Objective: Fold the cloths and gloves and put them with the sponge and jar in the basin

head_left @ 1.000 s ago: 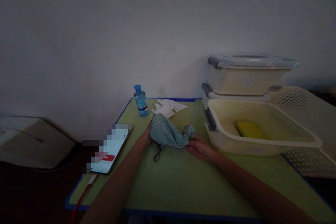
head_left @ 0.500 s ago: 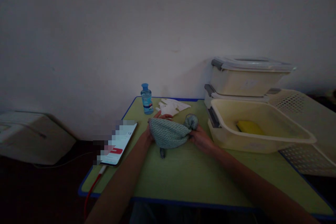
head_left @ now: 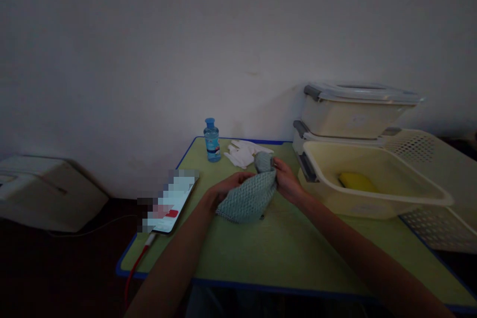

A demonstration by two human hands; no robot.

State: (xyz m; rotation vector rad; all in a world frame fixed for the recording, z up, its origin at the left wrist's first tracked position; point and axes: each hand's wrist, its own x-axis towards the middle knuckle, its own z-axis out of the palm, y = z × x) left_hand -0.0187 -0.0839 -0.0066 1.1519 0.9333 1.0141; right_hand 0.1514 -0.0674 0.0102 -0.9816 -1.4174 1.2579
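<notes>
Both my hands hold a grey-green woven cloth [head_left: 248,198] with a checked edge, over the middle of the table. My left hand [head_left: 227,186] is at its left side, its fingers partly hidden behind the fabric. My right hand [head_left: 286,179] pinches a gathered part on the right, and a bunched end of cloth stands up above the grip. The rest of the cloth hangs down to the lower left. Behind it lie white gloves [head_left: 242,154], partly covered by the cloth.
A blue bottle [head_left: 212,141] stands at the back left. A phone [head_left: 177,203] with a red cable [head_left: 136,268] lies at the left edge. On the right, an uncovered bin [head_left: 372,203] contains something yellow [head_left: 357,182]; lidded boxes [head_left: 357,117] and a perforated basket [head_left: 443,174] stand behind.
The cloth has turned: its bunched end has swung up and left, and its wide part hangs lower. My left hand has shifted slightly right along it, and my right hand has risen.
</notes>
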